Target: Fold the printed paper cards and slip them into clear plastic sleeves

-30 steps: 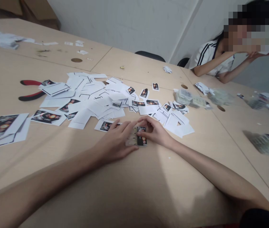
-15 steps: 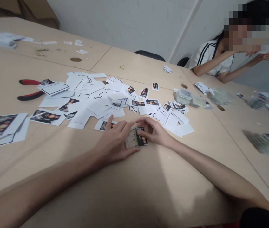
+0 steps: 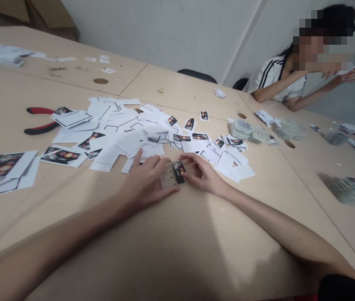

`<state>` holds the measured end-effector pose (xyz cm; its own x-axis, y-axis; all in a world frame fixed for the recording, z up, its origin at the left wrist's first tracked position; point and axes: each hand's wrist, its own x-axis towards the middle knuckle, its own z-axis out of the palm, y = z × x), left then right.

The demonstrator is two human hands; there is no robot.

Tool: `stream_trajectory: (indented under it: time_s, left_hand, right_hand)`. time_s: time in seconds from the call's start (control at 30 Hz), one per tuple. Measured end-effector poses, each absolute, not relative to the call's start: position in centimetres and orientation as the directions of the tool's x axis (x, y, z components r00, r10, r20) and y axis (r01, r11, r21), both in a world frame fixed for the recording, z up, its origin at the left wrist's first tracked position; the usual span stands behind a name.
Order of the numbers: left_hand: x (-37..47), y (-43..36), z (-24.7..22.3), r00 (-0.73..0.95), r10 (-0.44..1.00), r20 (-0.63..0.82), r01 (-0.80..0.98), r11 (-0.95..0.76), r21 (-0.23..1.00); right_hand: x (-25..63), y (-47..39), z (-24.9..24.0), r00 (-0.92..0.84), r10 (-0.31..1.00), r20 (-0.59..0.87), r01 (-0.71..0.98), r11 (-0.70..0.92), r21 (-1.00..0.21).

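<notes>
A small clear plastic box (image 3: pixel 168 177) lies between my hands on the table. Small pieces show faintly through it, and a black printed label (image 3: pixel 179 172) with an orange glow covers its right part. My left hand (image 3: pixel 144 177) grips the box from the left, thumb along the near edge and fingers at the far edge; the index finger sticks up. At the right end, my right hand (image 3: pixel 204 173) has its fingers curled, with thumb and fingertips touching the label side. The left fingers hide the box's left end.
Beyond my hands spreads a heap of white paper slips (image 3: pixel 114 138) and printed labels. Red-handled pliers (image 3: pixel 42 125) lie at its left. Clear boxes (image 3: pixel 242 128) are stacked to the right, with more boxes (image 3: pixel 350 190) farther right. A co-worker (image 3: pixel 286 79) sits at the far right.
The box has shifted a little to the left and slightly tilted, with its label now under the right fingertips' left side. Both hands have moved slightly, keeping much the same pose.
</notes>
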<state>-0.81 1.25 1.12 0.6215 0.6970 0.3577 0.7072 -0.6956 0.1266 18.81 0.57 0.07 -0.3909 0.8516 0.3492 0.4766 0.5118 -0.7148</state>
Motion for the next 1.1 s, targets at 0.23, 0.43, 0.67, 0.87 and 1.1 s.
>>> stream_trajectory:
  time_s: [0.23,0.43,0.67,0.87,1.1]
  left_hand:
    - [-1.2,1.6,1.3,0.578,0.685,0.443,0.758,-0.652,0.021]
    - [-0.8,0.8,1.6,0.828,0.435,0.353,0.432,-0.897,0.093]
    - [-1.1,1.0,1.5,0.761,0.485,0.431,0.459,-0.872,0.17]
    - [-1.4,1.3,1.5,0.691,0.501,0.521,0.477,-0.858,0.193]
    - [-1.3,1.2,1.8,0.737,0.499,0.455,0.47,-0.863,0.186]
  right_hand:
    - [18.6,-0.1,-0.5,-0.52,0.729,0.446,0.67,0.672,-0.316]
    - [18.9,0.2,0.0,-0.457,0.795,0.399,0.758,0.583,-0.293]
    - [18.6,-0.1,-0.1,-0.58,0.74,0.34,0.697,0.667,-0.263]
    - [18.3,-0.3,1.1,-0.623,0.697,0.356,0.667,0.71,-0.225]
    - [29.6,2.7,9.7,-0.269,0.653,0.708,0.898,0.435,-0.06]
